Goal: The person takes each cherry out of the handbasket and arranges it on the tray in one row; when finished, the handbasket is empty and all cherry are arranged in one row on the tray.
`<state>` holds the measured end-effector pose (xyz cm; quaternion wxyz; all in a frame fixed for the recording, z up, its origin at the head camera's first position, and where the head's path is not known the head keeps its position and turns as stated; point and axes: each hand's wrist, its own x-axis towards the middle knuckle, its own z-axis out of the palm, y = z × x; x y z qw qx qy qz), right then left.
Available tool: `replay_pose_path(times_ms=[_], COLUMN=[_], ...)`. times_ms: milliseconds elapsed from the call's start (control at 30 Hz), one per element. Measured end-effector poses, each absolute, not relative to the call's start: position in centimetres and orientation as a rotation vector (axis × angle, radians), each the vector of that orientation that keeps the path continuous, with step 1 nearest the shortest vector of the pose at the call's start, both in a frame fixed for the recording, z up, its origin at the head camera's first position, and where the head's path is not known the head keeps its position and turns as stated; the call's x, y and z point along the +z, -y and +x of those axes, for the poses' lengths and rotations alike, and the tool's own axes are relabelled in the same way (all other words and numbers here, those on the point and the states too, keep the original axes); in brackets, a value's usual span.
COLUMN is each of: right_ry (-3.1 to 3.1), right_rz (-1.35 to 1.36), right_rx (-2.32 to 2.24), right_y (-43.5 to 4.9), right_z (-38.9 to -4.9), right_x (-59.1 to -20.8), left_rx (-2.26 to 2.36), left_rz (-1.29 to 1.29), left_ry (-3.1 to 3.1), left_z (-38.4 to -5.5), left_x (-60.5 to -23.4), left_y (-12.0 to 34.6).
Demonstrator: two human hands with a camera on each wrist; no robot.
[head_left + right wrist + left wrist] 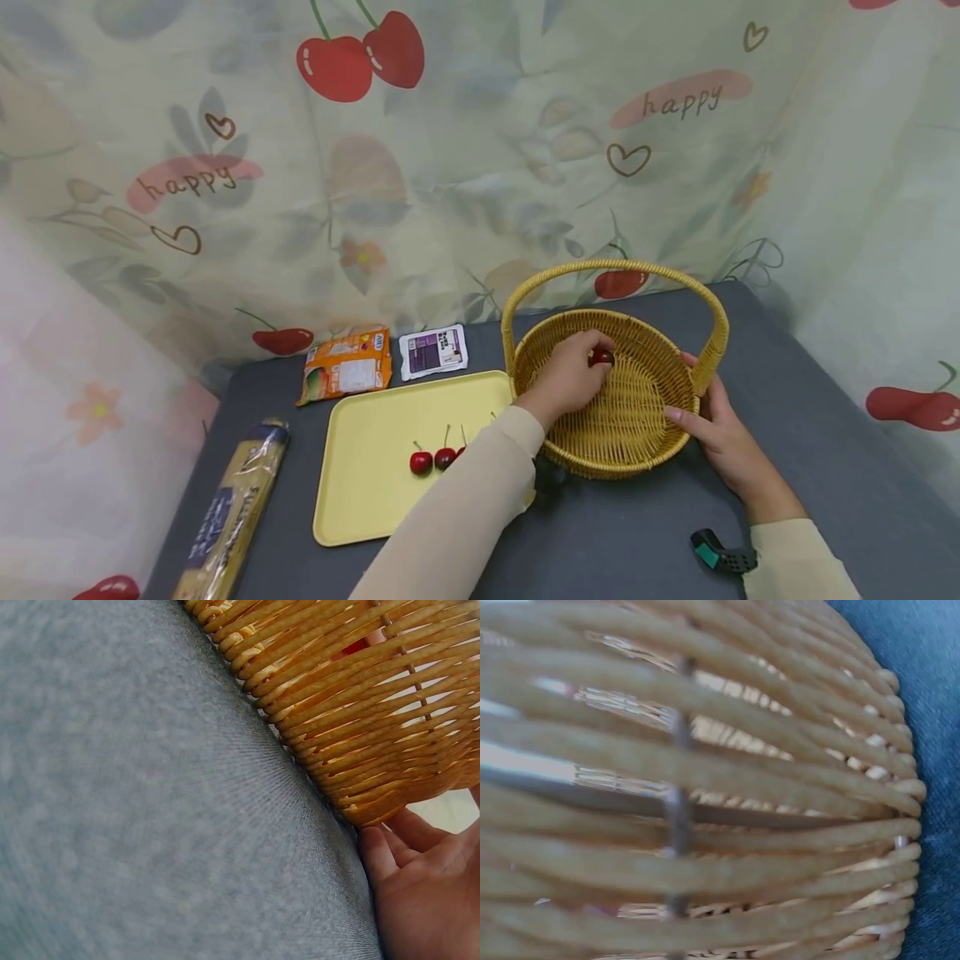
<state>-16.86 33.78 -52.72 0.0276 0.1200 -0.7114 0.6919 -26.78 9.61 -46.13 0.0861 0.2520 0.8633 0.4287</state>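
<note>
Inside the yellow wicker basket (630,425), my left hand (572,373) pinches a dark red cherry (602,357) above the woven floor. At the basket's right side, near the foot of its arched handle, my right hand (731,450) grips the rim with the thumb on the inner side. In the right wrist view that hand (427,885) lies against the wicker wall (337,720). The left wrist view is filled by blurred basket weave (705,772), and the hand is hidden there. More stemmed cherries (421,462) lie on a pale yellow tray (360,492), partly covered by my left sleeve.
Behind the tray lie an orange snack packet (348,367) and a small white and purple packet (433,352). A long clear pack of noodles (236,508) rests at the left. A black band with a teal patch (722,552) is near my right wrist. Patterned cloth (465,167) hangs behind.
</note>
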Motion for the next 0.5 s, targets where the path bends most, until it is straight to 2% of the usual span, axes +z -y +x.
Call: replay_pose_path(times_ms=[500], right_ry=[2.187], right_rz=[0.37], right_rx=[2.137], right_y=[-33.7], right_z=[-16.8], right_x=[-52.7], left_rx=[1.543], left_rz=[0.916], left_ry=[-2.477], left_z=[-23.6], left_x=[-44.4], left_y=[-6.2])
